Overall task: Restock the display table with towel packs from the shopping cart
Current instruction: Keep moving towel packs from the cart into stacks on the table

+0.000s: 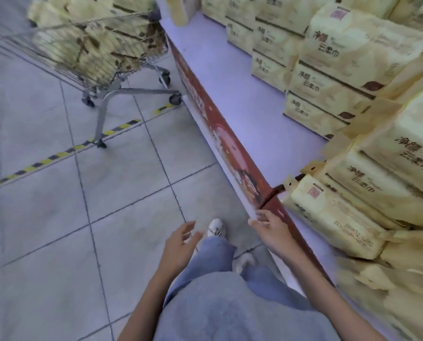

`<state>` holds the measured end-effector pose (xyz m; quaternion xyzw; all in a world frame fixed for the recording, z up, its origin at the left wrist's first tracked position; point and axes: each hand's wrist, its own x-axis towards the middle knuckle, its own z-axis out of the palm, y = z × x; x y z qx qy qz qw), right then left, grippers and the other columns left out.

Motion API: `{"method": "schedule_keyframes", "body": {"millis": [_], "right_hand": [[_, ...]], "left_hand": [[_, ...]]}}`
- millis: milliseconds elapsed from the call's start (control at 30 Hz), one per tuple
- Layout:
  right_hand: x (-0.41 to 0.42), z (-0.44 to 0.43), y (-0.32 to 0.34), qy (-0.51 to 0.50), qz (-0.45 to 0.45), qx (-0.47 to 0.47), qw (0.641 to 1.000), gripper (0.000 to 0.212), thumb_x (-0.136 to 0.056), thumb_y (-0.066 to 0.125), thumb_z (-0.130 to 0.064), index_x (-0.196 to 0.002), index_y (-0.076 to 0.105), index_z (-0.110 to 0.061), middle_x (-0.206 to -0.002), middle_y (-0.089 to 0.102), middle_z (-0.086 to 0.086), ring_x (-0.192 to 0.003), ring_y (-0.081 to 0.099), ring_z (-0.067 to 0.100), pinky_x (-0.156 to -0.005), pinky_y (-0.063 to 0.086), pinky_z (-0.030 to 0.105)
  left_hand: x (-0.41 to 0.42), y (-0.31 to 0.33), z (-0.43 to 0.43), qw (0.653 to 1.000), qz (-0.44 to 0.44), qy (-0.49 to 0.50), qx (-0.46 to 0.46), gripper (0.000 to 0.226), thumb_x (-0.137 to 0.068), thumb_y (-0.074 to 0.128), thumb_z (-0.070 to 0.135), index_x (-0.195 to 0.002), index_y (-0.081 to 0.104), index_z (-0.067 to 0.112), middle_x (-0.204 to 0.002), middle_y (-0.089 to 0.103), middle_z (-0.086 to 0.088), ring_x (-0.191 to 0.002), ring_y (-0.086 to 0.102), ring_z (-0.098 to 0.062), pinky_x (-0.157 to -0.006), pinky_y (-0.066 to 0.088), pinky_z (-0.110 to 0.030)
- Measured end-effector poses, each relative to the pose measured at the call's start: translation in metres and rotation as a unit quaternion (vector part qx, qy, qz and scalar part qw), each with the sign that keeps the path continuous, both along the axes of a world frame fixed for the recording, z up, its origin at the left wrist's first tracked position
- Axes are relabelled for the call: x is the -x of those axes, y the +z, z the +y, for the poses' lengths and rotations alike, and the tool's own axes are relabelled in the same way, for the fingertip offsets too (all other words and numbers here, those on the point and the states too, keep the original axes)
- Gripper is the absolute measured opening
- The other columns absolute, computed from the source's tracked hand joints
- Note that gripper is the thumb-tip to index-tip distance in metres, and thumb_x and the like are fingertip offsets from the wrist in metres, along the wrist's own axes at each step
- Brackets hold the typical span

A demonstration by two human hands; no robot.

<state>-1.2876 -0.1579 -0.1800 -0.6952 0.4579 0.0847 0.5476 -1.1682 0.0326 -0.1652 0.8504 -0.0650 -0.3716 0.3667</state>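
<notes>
A: Cream-yellow everywhere in the head view! The towel packs (100, 33) sit heaped in the wire shopping cart (141, 89), upper left of the frame, parked just beside the far corner of the display table (230, 77).

B: And both hands are empty, down at the bottom centre. The left hand (181, 239) hangs over the floor tiles (45, 217), fingers loosely spread, holding nothing. The right hand (267, 227) is just as slack, fingers relaxed, right by the table's pale edge strip. Whether it touches the strip, I cannot tell.

A: So I'd call this the walk to the cart for a load. One shoe (215, 227) leads, pointing that way.

B: Agreed. Look at the table: stocked packs (353, 45) stacked several high along the right side, and a bare lavender stretch in the upper middle, between the stacks and the red panel (220, 134).

A: How should the pickup go?

B: Step over the striped tape (58, 153), stand square to the basket, and lift a pack off the top of the heap with both hands on its ends. They look soft and plastic-wrapped, so a firm squeeze ought to hold. Then set it printed face outward, edges flush with its neighbours, filling that bare stretch.

A: It's all smeared at the cart, so the count in there is anyone's guess.
</notes>
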Motion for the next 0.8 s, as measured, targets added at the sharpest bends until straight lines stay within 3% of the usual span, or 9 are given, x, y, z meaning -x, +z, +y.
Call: {"method": "schedule_keyframes", "body": {"millis": [233, 367, 800], "right_hand": [[-0.096, 0.023, 0.014, 0.165, -0.032, 0.028, 0.985, 0.047, -0.091, 0.059, -0.030, -0.133, 0.048, -0.013, -0.130, 0.054, 0.007, -0.115, 0.052, 0.019, -0.094, 0.037, 0.027], [-0.162, 0.029, 0.016, 0.236, -0.028, 0.045, 0.970, 0.050, -0.093, 0.056, -0.033, -0.137, 0.043, -0.015, -0.133, 0.052, 0.005, -0.116, 0.052, 0.020, -0.098, 0.041, 0.033], [-0.328, 0.020, 0.022, 0.231, -0.027, 0.041, 0.972, 0.048, -0.092, 0.059, -0.024, -0.137, 0.045, -0.014, -0.129, 0.053, 0.006, -0.112, 0.053, 0.020, -0.098, 0.041, 0.032]], "left_hand": [[-0.025, -0.009, 0.053, 0.988, 0.017, 0.151, -0.007, 0.041, -0.093, 0.058, 0.028, -0.132, 0.053, 0.014, -0.137, 0.054, -0.002, -0.120, 0.052, -0.015, -0.088, 0.035, -0.022], [-0.068, -0.015, 0.069, 0.981, 0.021, 0.191, 0.004, 0.040, -0.095, 0.057, 0.025, -0.132, 0.053, 0.013, -0.137, 0.054, -0.003, -0.110, 0.050, -0.009, -0.090, 0.035, -0.021], [-0.295, 0.004, 0.044, 0.988, -0.002, 0.147, 0.054, 0.041, -0.094, 0.056, 0.033, -0.133, 0.052, 0.018, -0.135, 0.054, 0.003, -0.111, 0.050, -0.005, -0.091, 0.034, -0.019]]}}
